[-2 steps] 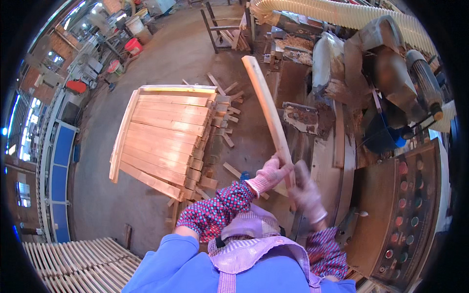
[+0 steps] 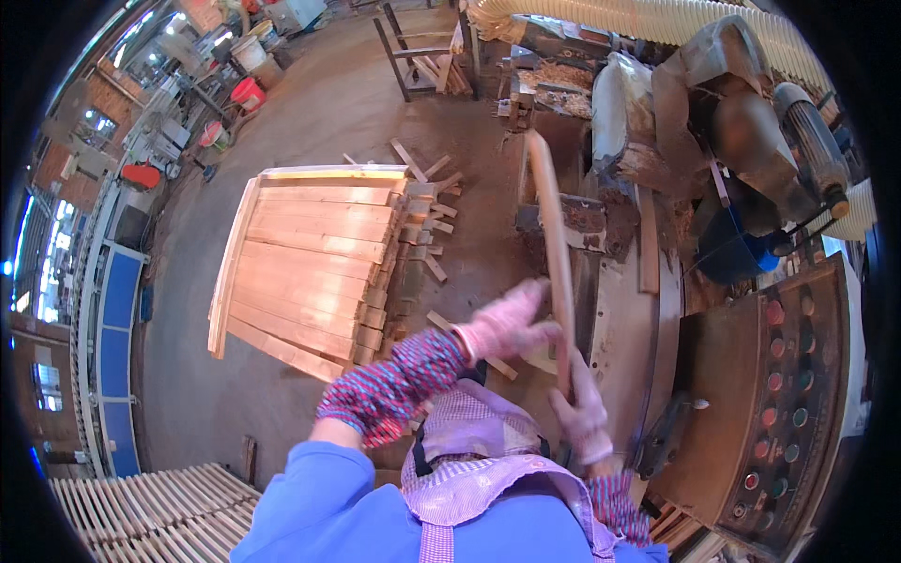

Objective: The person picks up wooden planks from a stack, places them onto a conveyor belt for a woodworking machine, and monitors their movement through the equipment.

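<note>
A long, narrow wooden slat point(image 2: 550, 211) stands out ahead of me, its near end at my right hand point(image 2: 584, 413). That hand, in a pale pink work glove, grips the slat near its lower end, with the thumb on the left side. My left hand point(image 2: 507, 324), gloved in pink, is a little blurred. Its fingers are spread beside the slat's left side, and whether they touch it I cannot tell. To the left, a stack of planed wooden boards point(image 2: 305, 249) lies side by side, with one slat point(image 2: 235, 267) across its left ends.
On the right stands a woodworking machine point(image 2: 619, 319) with a brown control panel point(image 2: 779, 403) of round buttons. A ribbed hose point(image 2: 638, 21) runs above it. Rows of slats point(image 2: 160, 511) lie at lower left. Offcuts point(image 2: 432, 263) stick out by the stack; a red bucket point(image 2: 248, 94) stands far left.
The slat's far end has swung right and the slat has turned to show a narrower face. My left hand has loosened and moved left; my right hand has shifted slightly nearer to me.
</note>
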`<state>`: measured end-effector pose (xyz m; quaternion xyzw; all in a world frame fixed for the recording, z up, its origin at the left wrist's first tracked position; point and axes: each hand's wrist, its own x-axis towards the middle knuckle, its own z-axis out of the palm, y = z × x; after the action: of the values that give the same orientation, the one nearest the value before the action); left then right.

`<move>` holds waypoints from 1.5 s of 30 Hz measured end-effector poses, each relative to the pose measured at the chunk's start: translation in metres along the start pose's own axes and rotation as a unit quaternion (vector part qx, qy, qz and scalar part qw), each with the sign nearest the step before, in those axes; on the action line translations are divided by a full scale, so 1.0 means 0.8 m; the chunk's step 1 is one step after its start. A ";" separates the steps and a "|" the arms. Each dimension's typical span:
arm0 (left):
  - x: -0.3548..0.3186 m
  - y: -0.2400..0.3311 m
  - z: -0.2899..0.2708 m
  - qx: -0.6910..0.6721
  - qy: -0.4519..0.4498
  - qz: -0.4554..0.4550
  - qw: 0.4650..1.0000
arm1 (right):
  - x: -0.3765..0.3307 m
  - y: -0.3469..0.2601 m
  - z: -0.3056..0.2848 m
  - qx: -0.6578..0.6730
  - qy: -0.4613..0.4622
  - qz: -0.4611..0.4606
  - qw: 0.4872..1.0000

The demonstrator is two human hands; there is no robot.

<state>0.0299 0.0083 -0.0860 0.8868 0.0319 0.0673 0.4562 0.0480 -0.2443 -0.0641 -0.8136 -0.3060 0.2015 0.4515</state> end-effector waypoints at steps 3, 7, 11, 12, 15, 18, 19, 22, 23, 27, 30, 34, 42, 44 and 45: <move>0.053 -0.052 -0.135 0.191 0.115 -0.184 0.957 | -0.098 0.035 -0.011 -0.187 0.063 0.047 0.979; 0.114 -0.213 -0.309 0.381 0.319 -0.485 0.719 | -0.193 0.096 -0.002 -0.407 0.159 0.034 0.899; 0.130 -0.301 -0.395 0.283 0.379 -0.644 0.601 | -0.191 0.139 0.002 -0.430 0.154 0.011 0.890; 0.139 -0.300 -0.398 0.264 0.365 -0.661 0.600 | -0.195 0.141 0.002 -0.430 0.153 0.013 0.890; 0.143 -0.358 -0.405 0.238 0.333 -0.690 0.597 | -0.204 0.137 0.009 -0.451 0.150 0.028 0.880; 0.130 -0.408 -0.398 0.240 0.370 -0.705 0.555 | -0.180 0.140 0.009 -0.510 0.166 0.047 0.842; 0.125 -0.410 -0.400 0.224 0.387 -0.699 0.558 | -0.174 0.140 0.010 -0.529 0.178 0.054 0.828; 0.102 -0.399 -0.414 0.173 0.446 -0.618 0.624 | -0.110 0.139 -0.007 -0.556 0.181 0.085 0.807; 0.067 -0.424 -0.441 0.172 0.455 -0.574 0.659 | -0.041 0.137 -0.030 -0.543 0.157 0.098 0.819; 0.054 -0.286 -0.393 0.074 0.532 -0.315 0.782 | 0.138 0.154 -0.062 -0.495 0.160 0.108 0.847; 0.000 -0.238 -0.315 -0.076 0.560 -0.134 0.814 | 0.242 0.189 -0.078 -0.471 0.177 0.070 0.861; -0.012 -0.064 -0.169 -0.280 0.517 -0.074 0.805 | 0.243 0.067 -0.036 -0.077 0.134 0.103 0.983; -0.125 0.026 0.005 -0.019 0.273 -0.038 0.961 | 0.000 -0.073 0.058 0.387 -0.163 0.083 0.904; -0.163 0.006 -0.022 0.109 0.188 -0.070 0.974 | -0.051 -0.083 0.022 0.389 -0.112 0.205 0.891; -0.184 -0.020 -0.047 0.148 0.209 -0.138 0.957 | -0.077 -0.091 0.006 0.288 -0.085 0.194 0.934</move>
<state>-0.1210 0.0300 -0.0906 0.8975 0.2582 0.1819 0.3078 -0.0230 -0.2539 -0.0011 -0.6719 -0.1083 0.4328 0.5913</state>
